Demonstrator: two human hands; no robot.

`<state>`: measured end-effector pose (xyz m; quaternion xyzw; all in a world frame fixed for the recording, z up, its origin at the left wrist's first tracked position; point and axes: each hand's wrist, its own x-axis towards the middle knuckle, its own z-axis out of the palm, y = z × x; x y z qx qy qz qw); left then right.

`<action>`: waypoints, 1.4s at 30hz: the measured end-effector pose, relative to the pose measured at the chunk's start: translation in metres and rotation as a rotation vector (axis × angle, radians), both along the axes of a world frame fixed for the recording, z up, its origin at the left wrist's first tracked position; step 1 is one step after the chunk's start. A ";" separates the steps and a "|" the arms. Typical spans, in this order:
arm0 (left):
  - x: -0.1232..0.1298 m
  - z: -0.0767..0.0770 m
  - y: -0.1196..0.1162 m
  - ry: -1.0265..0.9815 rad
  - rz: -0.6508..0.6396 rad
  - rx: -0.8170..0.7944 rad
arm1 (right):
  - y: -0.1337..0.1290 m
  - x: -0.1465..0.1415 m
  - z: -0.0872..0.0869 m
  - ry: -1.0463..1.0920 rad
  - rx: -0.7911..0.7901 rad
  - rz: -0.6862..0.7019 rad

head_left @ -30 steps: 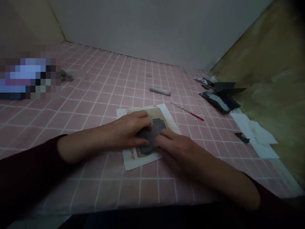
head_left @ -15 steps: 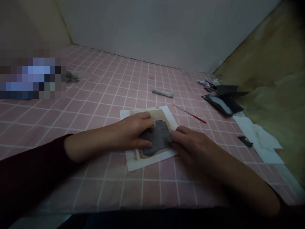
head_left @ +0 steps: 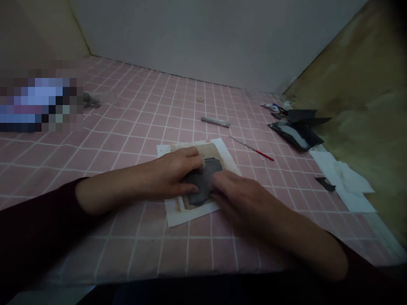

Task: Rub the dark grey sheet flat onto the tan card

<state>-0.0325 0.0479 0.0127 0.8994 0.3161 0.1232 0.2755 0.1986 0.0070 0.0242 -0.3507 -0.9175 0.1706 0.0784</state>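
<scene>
A dark grey flat slab, clay-like in look, lies on a brown-stained sheet of white paper on the table. My left hand is on the slab's left side, fingers bent over its far part and thumb along the near part, holding it down. From the right, my right hand reaches over the slab, its fingers drawn together at the surface. Motion smears those fingertips, and anything between them is hidden. Beyond the paper lie a thin red-handled tool and a short grey rod.
The table has a pink checked cloth. At the right are a black packet, dark sheets, white papers and a dark scrap. A small round piece lies farther back. Walls bound the table.
My right hand has moved left from the slab's right edge to over its middle. My left hand keeps its place on the slab. The whole view has shifted slightly.
</scene>
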 end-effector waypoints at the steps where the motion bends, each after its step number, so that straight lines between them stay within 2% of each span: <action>1: 0.000 0.000 0.000 -0.001 0.004 -0.002 | -0.001 -0.001 0.000 0.016 -0.004 0.032; 3: 0.000 0.000 0.000 -0.004 0.003 -0.007 | 0.000 0.001 0.001 -0.009 -0.023 0.041; 8: 0.000 0.001 -0.001 -0.007 -0.014 -0.003 | 0.005 0.014 0.008 -0.150 -0.014 -0.097; 15: -0.001 -0.001 0.000 -0.001 -0.001 -0.006 | -0.003 -0.008 -0.004 0.010 0.016 0.085; 20: -0.004 0.000 0.002 -0.018 -0.035 -0.038 | -0.004 -0.011 -0.004 -0.008 0.082 0.051; 25: -0.003 0.000 0.002 -0.032 -0.031 -0.040 | -0.007 -0.020 -0.005 0.078 0.075 0.220; 30: -0.003 0.000 0.003 -0.008 -0.052 -0.032 | -0.002 -0.014 -0.002 -0.002 0.056 0.065; 35: -0.003 -0.001 0.002 -0.032 -0.032 -0.027 | -0.004 -0.018 -0.002 0.066 0.033 0.196; 39: -0.003 0.001 0.002 -0.016 -0.044 -0.044 | -0.002 -0.011 0.000 -0.024 0.026 0.025; 40: -0.003 0.001 0.002 -0.015 -0.046 -0.045 | -0.002 -0.011 0.000 -0.026 0.037 0.013; 42: -0.003 0.001 0.002 -0.018 -0.042 -0.039 | -0.003 -0.012 -0.002 0.015 0.042 0.095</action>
